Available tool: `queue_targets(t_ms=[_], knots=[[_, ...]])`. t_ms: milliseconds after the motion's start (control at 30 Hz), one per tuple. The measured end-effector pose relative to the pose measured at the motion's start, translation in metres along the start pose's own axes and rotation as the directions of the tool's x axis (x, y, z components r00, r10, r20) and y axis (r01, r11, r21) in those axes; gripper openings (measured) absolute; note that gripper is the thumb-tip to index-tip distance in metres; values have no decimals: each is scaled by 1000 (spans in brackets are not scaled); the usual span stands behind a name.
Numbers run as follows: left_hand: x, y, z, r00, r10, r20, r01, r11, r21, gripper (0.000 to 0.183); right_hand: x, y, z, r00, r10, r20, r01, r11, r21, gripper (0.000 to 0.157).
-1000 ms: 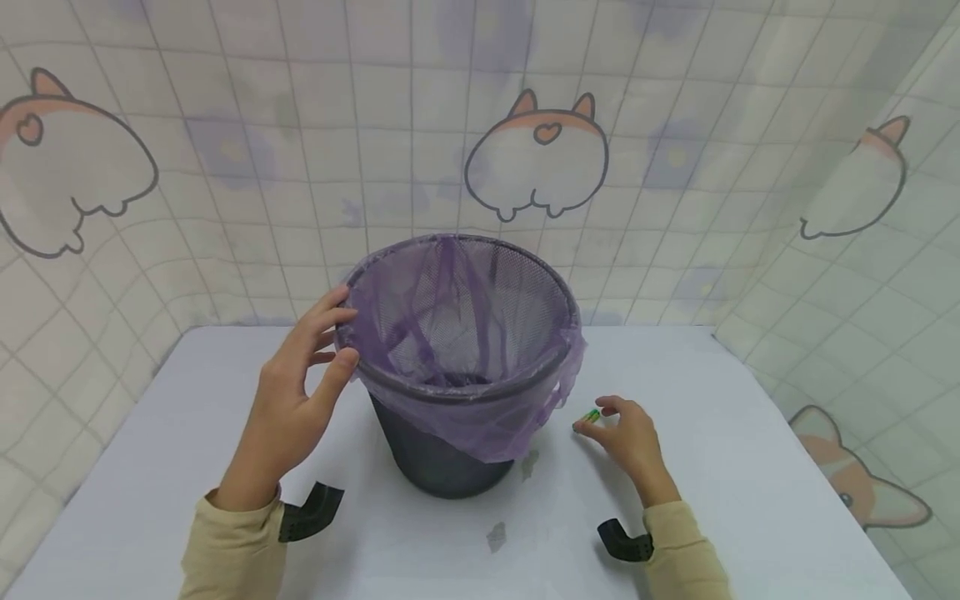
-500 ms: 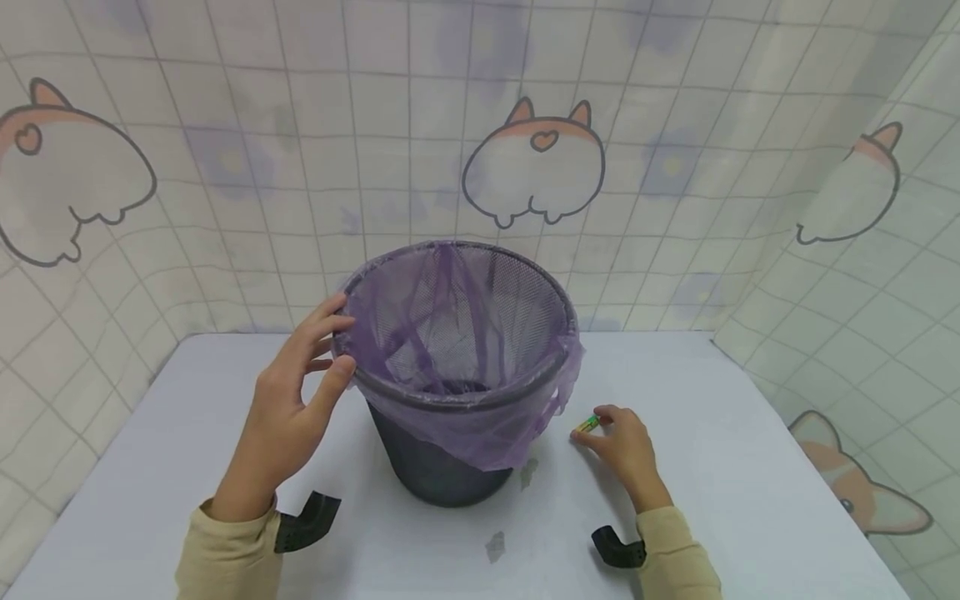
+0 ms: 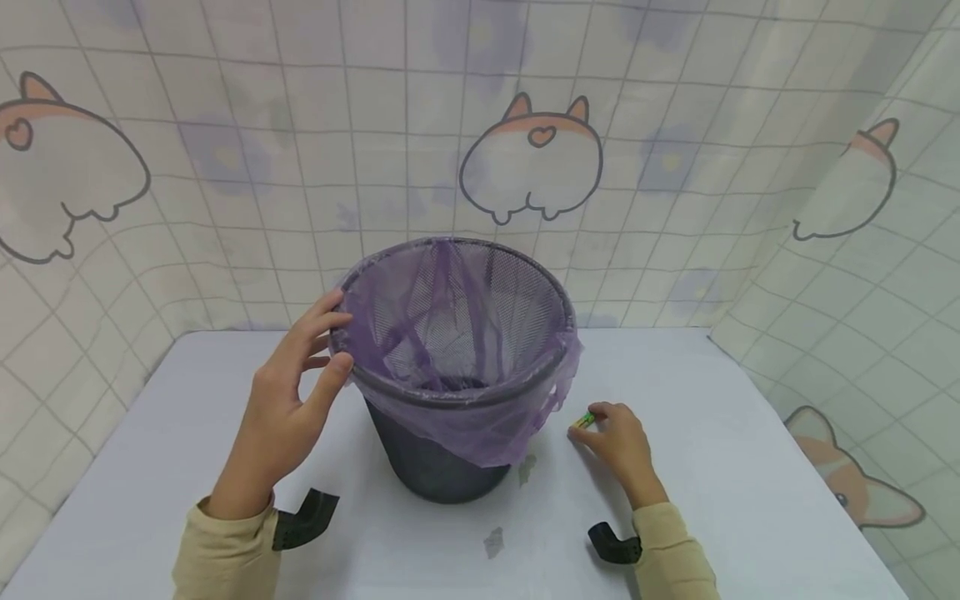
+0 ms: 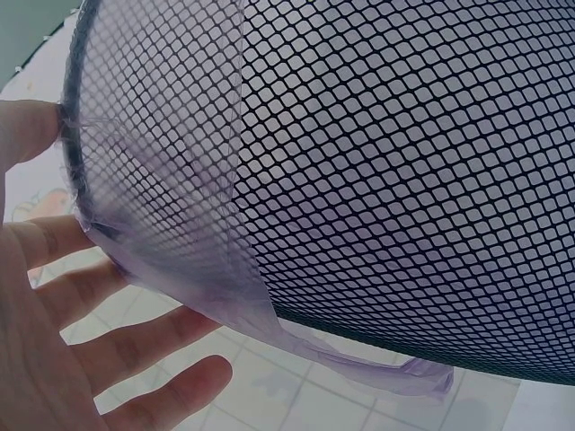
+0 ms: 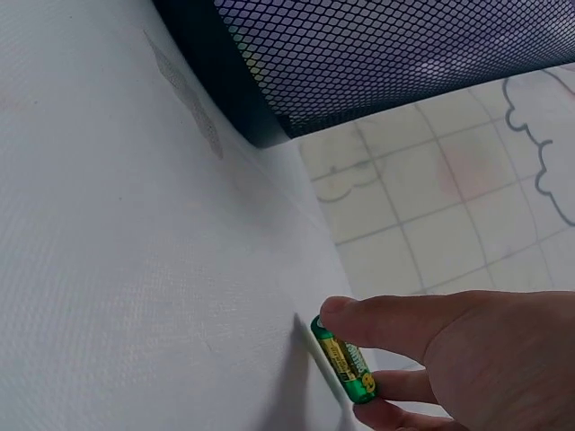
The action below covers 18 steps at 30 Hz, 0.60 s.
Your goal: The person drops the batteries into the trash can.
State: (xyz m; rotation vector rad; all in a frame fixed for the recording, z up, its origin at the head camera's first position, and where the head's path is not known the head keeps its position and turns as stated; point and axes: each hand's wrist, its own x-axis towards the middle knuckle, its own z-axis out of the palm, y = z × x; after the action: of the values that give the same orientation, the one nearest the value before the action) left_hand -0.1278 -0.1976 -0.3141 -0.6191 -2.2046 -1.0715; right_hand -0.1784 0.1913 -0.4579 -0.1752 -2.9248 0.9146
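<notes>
A dark mesh wastebasket [image 3: 442,467] stands upright on the white table, with a see-through purple bin bag [image 3: 480,433] folded over its rim. My left hand [image 3: 288,408] rests on the left side of that rim; thumb and fingertips touch it, spread apart. In the left wrist view the fingers [image 4: 135,346] look fairly straight beside the bag and mesh. Right of the basket, my right hand [image 3: 622,446] pinches a small green and gold battery [image 5: 346,364] between thumb and fingers. The battery is very close to the tabletop; I cannot tell whether it touches.
The white table [image 3: 750,500] backs onto a tiled-pattern cloth [image 3: 675,108] with corgi drawings. Two grey patches mark the tabletop, one patch [image 3: 494,542] in front of the basket. Black curved pieces [image 3: 307,518] sit at both cuffs.
The right hand, pinching the battery, shifts very slightly left. The left hand stays at the basket's rim, and the basket keeps its place. The head view wobbles a little.
</notes>
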Motion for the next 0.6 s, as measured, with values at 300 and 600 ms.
queue_targets(t_ms=[300, 600], knots=[[0, 1, -1, 1000, -3, -2, 3, 1000, -1, 44, -3, -2, -4, 1000, -16, -26, 17, 1000, 27, 54], [0, 2, 0, 1000, -8, -1, 8, 1000, 4, 44, -5, -8, -15, 997, -37, -67, 40, 998, 44, 55]])
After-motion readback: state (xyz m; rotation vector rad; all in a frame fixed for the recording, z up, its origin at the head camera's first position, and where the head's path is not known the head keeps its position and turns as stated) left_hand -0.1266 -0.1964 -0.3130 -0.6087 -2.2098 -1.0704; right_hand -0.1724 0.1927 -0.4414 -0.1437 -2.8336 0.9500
